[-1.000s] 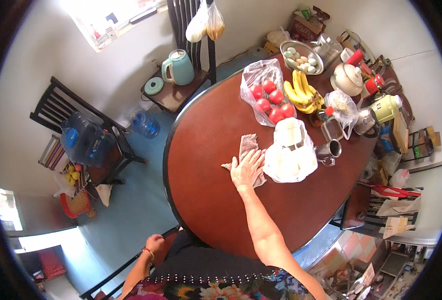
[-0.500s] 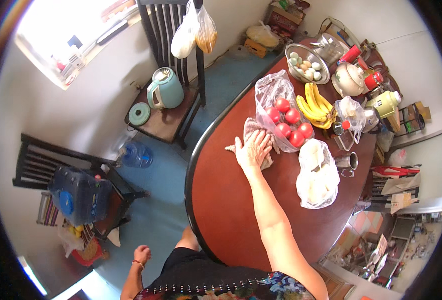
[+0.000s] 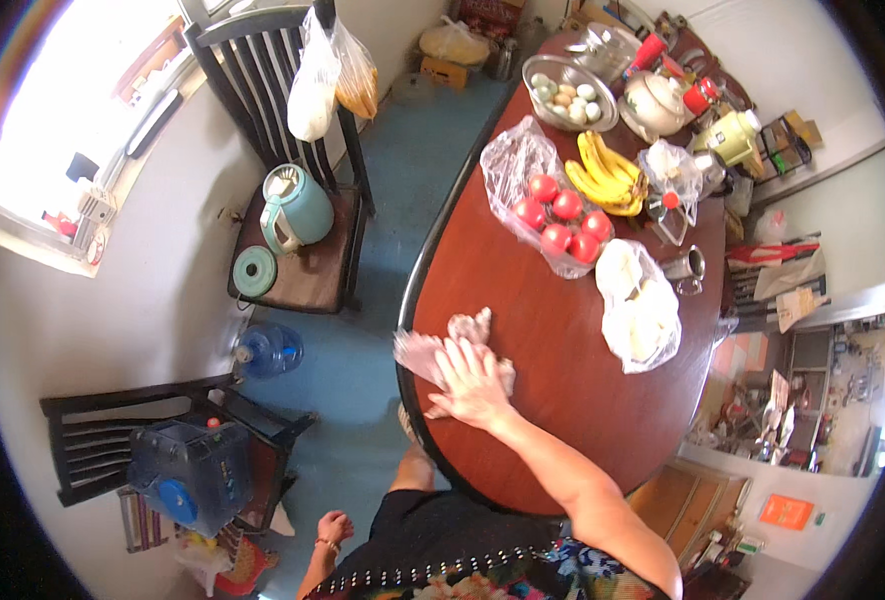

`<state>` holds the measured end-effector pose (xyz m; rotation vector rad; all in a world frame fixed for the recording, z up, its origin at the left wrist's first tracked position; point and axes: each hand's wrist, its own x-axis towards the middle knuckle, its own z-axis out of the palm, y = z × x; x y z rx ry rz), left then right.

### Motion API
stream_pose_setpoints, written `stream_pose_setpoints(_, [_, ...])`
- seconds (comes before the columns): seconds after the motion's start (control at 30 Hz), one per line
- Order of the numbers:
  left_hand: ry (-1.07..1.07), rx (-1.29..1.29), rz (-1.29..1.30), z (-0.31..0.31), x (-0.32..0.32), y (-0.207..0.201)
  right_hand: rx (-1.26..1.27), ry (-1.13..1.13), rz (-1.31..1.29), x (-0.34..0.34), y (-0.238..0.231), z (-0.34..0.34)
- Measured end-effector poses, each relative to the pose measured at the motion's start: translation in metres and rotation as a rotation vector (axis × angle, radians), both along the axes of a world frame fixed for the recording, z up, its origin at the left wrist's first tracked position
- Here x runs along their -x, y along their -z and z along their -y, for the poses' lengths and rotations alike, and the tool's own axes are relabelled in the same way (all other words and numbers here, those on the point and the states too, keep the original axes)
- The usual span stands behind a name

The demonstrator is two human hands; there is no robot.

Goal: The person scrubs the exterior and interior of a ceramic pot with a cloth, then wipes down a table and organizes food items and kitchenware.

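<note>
Pressed down on the brown-red table (image 3: 583, 440), near its rounded left edge, is a pinkish-grey cloth (image 3: 425, 352). My right hand (image 3: 473, 385) lies flat on it with fingers stretched out, covering its middle. Part of the cloth laps over the dark table rim. Down at my left side, away from the table, hangs my left hand (image 3: 335, 526), fingers curled, with nothing visible in it and a bracelet at the wrist. Farther up the table, red tomatoes (image 3: 567, 206) rest in a clear plastic bag (image 3: 519, 155), beside a bag of pale items (image 3: 638, 310).
Beyond the tomatoes are bananas (image 3: 608, 175), a metal bowl (image 3: 603, 110) of eggs, a lidded pot (image 3: 655, 105) and a metal cup (image 3: 685, 264). Left of the table, one chair (image 3: 293, 280) carries a teal kettle (image 3: 303, 208); another holds a big blue water container (image 3: 193, 470).
My right hand and the cloth have come nearer to me and left, from beside the tomatoes to the table's left edge. The view has shifted; my left hand stays low.
</note>
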<state>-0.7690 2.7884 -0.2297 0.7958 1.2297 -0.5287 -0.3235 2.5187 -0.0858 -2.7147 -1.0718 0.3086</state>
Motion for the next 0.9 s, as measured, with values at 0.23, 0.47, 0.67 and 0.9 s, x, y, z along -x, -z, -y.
stream_pose_setpoints(0.23, [0.087, -0.319, 0.065, -0.038, -0.069, -0.014, 0.175, 0.414, 0.162, -0.018, 0.005, 0.106])
stream_pose_setpoints(0.47, [0.066, -0.449, 0.100, -0.064, -0.091, -0.035, 0.054, 0.398, 0.249, -0.113, 0.001, -0.054])
stream_pose_setpoints(0.67, [0.055, -0.350, -0.003, -0.029, -0.045, -0.037, -0.164, -0.092, 0.052, 0.039, -0.001, -0.037])
stream_pose_setpoints(0.9, [0.124, -0.338, -0.148, 0.047, -0.042, -0.038, 0.055, 0.159, -0.109, 0.092, -0.008, 0.169])
